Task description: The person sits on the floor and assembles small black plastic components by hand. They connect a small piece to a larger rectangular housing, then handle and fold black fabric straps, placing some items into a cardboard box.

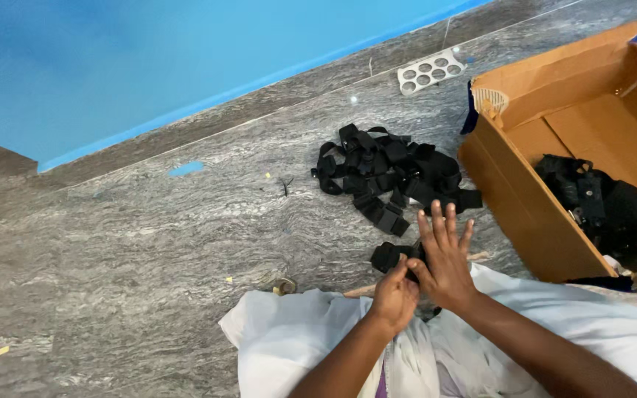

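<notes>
My left hand [394, 295] is closed around the near end of a small black strap piece [387, 256] that lies on the grey floor just ahead of my lap. My right hand [445, 254] rests flat on top of the same piece with its fingers spread and pointing away from me. A loose pile of several black straps and buckles [388, 173] lies on the floor a little beyond my hands. White cloth [289, 335] covers my lap beneath both forearms.
An open cardboard box [525, 214] stands to the right, with more black straps [599, 203] inside. A white plastic tray with round holes [430, 71] lies near the blue wall [149, 59]. Small scraps dot the grey marbled floor [127, 243].
</notes>
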